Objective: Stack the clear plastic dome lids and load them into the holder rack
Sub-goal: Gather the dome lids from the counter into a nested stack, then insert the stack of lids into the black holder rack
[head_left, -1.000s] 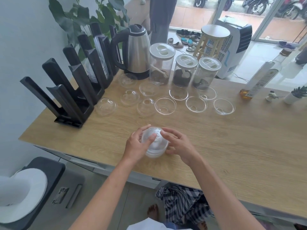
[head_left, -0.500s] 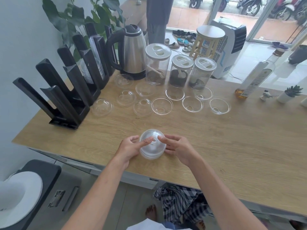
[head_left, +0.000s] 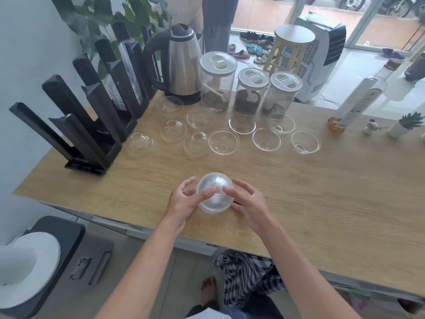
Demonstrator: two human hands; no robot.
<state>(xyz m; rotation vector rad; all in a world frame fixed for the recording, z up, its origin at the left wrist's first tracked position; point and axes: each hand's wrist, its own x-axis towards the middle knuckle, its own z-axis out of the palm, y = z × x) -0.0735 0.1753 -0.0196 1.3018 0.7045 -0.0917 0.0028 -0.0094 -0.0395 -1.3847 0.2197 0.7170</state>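
A short stack of clear dome lids (head_left: 215,196) sits dome-up near the table's front edge, held between both hands. My left hand (head_left: 184,201) cups its left side with the thumb lying across the top. My right hand (head_left: 248,199) curls round its right side, with a fingertip on the dome. Several loose clear lids (head_left: 223,142) lie in two rows further back, some dome-up and some upside down. The black holder rack (head_left: 92,125) stands at the left, with a stack of lids (head_left: 124,88) in one far slot.
A steel kettle (head_left: 184,65) and three lidded jars (head_left: 217,81) stand behind the loose lids. A tall bottle (head_left: 354,104), a small figurine (head_left: 371,126) and a potted plant (head_left: 404,125) are at the far right. Bare wooden table (head_left: 322,192) lies to the right.
The stack has settled lower between my hands, and my left thumb has slid further across its top. My left index finger has lifted off the dome.
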